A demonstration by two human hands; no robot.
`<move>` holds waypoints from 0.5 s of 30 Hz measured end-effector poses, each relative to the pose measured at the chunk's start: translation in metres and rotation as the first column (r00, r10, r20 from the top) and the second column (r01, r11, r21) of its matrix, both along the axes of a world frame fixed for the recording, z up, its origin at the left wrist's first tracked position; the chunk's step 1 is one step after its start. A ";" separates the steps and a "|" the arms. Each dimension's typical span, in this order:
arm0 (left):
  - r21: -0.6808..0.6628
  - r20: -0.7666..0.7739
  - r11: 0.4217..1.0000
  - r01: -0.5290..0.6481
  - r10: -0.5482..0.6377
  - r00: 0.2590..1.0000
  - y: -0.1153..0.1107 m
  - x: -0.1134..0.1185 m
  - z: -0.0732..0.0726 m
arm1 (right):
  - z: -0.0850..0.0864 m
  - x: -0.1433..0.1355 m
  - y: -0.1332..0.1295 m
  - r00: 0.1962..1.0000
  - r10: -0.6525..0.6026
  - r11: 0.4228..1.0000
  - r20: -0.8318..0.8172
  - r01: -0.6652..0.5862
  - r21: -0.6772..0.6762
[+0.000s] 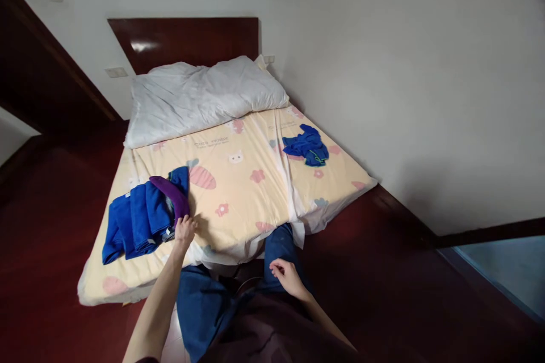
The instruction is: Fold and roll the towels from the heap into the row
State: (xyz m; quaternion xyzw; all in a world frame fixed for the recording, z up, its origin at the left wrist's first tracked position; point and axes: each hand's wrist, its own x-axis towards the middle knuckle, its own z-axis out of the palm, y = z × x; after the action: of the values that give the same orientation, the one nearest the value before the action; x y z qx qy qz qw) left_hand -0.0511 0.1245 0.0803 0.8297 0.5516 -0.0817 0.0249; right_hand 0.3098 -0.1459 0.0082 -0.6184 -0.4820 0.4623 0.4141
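Observation:
My left hand (185,229) is closed on the near end of a purple folded cloth (172,195), which lies over the right end of a row of blue folded cloths (138,215). The blue cloths look like towels and overlap each other on the left side of the bed. A dark grey edge shows beneath the purple cloth. Above my right thigh, my right hand (287,276) is loosely curled, with nothing visible in its fingers. A crumpled blue cloth (306,146) with a yellow-green edge lies apart, toward the bed's right side.
The bed's cream sheet (238,193) has a pink flower and carrot print, with a crease running toward me. A white pillow or folded quilt (204,96) lies before the dark wooden headboard (191,42). A wall stands to the right and a dark door (38,57) at left.

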 end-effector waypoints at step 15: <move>0.114 -0.146 0.972 -0.208 0.223 0.964 0.009 0.024 -0.018 | 0.006 0.005 0.005 0.992 -0.074 0.997 -0.106 0.073 -0.014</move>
State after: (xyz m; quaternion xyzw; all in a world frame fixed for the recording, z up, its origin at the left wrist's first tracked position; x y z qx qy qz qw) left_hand -0.0271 0.1331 0.0624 0.7560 0.6421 -0.1168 -0.0505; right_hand 0.3145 -0.1405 0.0138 -0.6123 -0.4340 0.4815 0.4527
